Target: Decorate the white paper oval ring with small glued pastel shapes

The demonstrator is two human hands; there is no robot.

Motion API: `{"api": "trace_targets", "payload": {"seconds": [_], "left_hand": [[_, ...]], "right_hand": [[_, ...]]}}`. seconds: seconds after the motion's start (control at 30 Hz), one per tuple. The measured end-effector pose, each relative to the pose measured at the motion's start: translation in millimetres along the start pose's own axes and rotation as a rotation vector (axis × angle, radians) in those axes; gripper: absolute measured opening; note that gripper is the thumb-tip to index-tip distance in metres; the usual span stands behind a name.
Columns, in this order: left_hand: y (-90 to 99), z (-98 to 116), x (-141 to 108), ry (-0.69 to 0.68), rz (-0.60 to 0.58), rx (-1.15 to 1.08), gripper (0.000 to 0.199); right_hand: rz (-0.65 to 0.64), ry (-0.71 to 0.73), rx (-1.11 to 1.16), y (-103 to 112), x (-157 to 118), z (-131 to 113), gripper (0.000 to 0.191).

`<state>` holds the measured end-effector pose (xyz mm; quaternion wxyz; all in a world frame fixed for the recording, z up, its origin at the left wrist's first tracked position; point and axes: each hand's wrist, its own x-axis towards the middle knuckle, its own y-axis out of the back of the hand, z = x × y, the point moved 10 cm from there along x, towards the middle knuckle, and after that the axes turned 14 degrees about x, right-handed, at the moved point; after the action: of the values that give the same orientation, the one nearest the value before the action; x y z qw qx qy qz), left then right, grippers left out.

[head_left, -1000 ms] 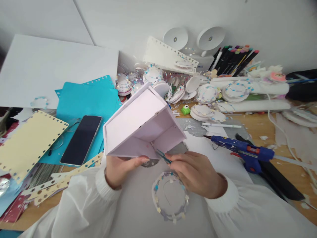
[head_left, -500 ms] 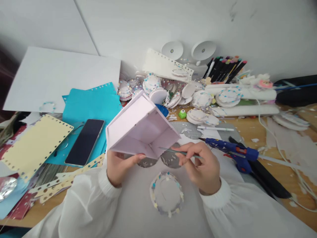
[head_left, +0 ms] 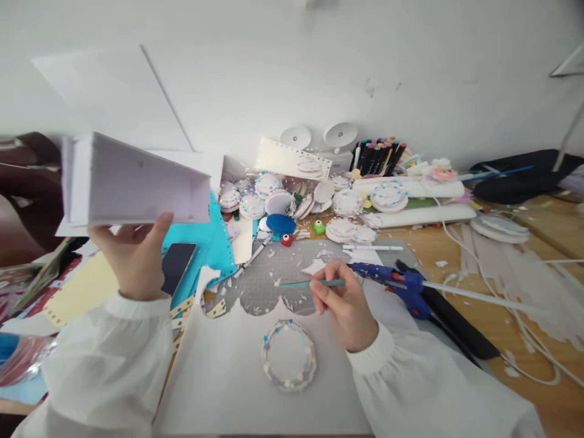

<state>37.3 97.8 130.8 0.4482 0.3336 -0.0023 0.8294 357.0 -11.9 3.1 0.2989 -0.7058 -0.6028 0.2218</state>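
Note:
My left hand (head_left: 137, 258) is raised at the left, gripping a white open-fronted box (head_left: 146, 188) from beneath, thumb along its lower edge. The box's hollow inside faces me. Closed fingers of my right hand (head_left: 344, 304) hold slim greenish tweezers (head_left: 296, 284) level over the grey cutting mat (head_left: 260, 261). A tiny pale bit shows by the tweezers' tip; whether it is gripped cannot be seen. Below, a white disc ringed with small blue and cream shapes (head_left: 289, 384) lies on a white sheet (head_left: 219, 377) with scalloped cut-outs.
A blue glue gun (head_left: 406, 286) lies right of my right hand, its white cord running further right. Several decorated white discs (head_left: 349, 202) are heaped along the back, near markers (head_left: 376, 157). A phone (head_left: 179, 267) rests on blue paper (head_left: 219, 237). Paper scraps litter the mat.
My left hand has carried the box from the middle up to the left and turned it. My right hand with the tweezers has come away from the box. The view has shifted.

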Motion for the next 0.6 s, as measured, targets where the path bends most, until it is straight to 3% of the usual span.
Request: {"api": "trace_targets", "payload": {"seconds": [0.07, 0.17, 0.33, 0.5, 0.6], "left_hand": [[-8.2, -10.1, 6.6, 0.063, -0.025, -0.025, 0.063], [-26.4, -25.1, 7.0, 0.138, -0.109, 0.11, 0.064], [-50.7, -39.8, -2.0, 0.126, -0.23, 0.166, 0.066], [-57.5, -49.0, -12.9, 0.16, -0.299, 0.164, 0.061], [-48.9, -45.4, -23.2, 0.193, -0.295, 0.183, 0.067]], "right_hand": [[0.012, 0.001, 0.013, 0.5, 0.0, -0.8, 0.036], [0.027, 0.004, 0.036, 1.5, 0.7, -1.9, 0.037], [0.023, -0.005, 0.048, 0.1, 1.9, -0.4, 0.037], [0.018, 0.026, 0.024, 0.2, 2.4, -3.8, 0.036], [0.023, 0.052, 0.01, 1.0, 2.7, -7.4, 0.036]]}}
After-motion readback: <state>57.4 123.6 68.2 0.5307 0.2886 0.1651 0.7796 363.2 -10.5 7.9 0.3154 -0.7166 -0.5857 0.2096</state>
